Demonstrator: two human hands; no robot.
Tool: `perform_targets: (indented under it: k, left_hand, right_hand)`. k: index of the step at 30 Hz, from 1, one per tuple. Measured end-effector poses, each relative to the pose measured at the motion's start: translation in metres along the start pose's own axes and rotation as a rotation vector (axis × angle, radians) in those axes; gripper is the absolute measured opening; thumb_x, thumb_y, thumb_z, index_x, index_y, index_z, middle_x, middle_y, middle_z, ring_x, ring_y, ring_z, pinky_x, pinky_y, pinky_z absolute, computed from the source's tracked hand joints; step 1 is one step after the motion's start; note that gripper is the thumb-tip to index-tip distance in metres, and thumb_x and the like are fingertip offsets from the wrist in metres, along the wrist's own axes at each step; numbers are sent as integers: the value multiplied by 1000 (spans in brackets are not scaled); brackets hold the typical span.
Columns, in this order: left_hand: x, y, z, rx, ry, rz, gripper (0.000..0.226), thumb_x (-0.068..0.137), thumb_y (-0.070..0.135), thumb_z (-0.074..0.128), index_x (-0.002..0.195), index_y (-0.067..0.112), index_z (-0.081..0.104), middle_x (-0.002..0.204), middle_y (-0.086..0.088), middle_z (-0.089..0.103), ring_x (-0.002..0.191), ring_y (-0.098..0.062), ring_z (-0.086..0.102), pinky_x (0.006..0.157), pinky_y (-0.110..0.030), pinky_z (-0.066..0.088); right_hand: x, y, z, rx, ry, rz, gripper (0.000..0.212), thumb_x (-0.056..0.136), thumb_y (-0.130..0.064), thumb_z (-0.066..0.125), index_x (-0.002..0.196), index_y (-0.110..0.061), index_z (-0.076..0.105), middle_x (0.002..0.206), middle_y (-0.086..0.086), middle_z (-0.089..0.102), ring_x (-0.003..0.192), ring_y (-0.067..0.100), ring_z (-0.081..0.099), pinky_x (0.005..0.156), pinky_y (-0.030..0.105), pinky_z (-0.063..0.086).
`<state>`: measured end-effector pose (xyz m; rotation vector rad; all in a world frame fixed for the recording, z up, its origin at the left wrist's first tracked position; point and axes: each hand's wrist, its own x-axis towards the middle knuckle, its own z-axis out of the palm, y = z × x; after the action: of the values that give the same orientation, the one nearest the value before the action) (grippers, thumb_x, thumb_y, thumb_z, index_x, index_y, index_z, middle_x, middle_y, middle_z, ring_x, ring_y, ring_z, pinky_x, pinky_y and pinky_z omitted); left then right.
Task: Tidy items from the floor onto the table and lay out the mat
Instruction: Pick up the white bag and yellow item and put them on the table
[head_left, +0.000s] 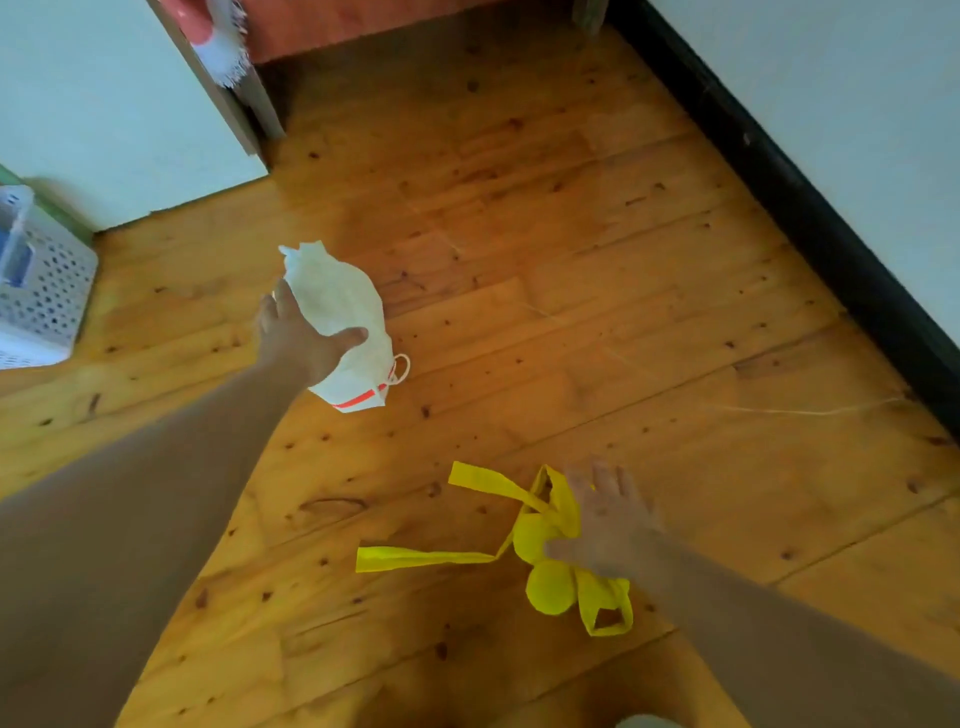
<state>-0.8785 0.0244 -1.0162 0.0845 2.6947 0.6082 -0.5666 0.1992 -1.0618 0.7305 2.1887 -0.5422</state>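
Observation:
A crumpled white bag (348, 306) with a red stripe and a small loop handle is gripped by my left hand (301, 340), thumb across its front, above the wooden floor. A yellow cloth bundle (550, 566) with long flat straps lies on the floor at lower right. My right hand (608, 519) hovers over its upper part with fingers spread, blurred by motion; whether it touches the cloth is unclear.
A white perforated basket (47, 291) stands at the left edge. A pale cabinet panel (119, 119) fills the upper left, with a white fringed cloth (223, 47) hanging over it. A black skirting board (810, 208) and pale wall run along the right. Wooden floorboards (571, 260) lie between.

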Motion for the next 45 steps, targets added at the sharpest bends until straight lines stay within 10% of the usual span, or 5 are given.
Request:
perform_targets:
  k: [8,18,27,31,45]
  left_hand:
    - [32,2,21,-114,100,0,120,64,47,79,145,38,-9,158,-3,11,144,-35,17,109,-62,29]
    - [37,-7,35,-83,135,-50,122,70,36,80,149,20,-11,160,-4,8,144,-37,16,113,-56,26]
    - [35,-20,34,-88,129,60,54,88,6,52,139,10,34,154,-10,23,129,-38,42,92,-44,42]
    - [29,-22,31,-73,198,95,20,85,0,42,104,4,48,107,-19,58,86,-37,54,63,-38,38]
    - [-37,21,5,-189,43,131,40,90,3,36,124,13,54,112,-12,65,95,-32,58,72,-35,43]
  right_hand:
    - [18,6,43,35,-79,15,116,71,-60,67,144,-41,-20,155,-6,-29,145,35,-14,103,63,32]
    - [30,6,63,51,-36,-29,94,85,-47,61,144,-47,-13,155,-3,-28,145,40,-4,101,55,41]
    - [35,0,65,-54,62,-106,32,95,-36,46,127,-32,43,158,0,0,140,34,15,99,47,42]
    - [33,-3,55,-21,112,-112,27,97,-35,43,122,-29,49,158,0,5,140,32,18,102,46,39]
    - [9,-59,-67,147,382,-166,29,95,-35,48,123,-28,53,158,-3,12,137,30,27,102,45,41]
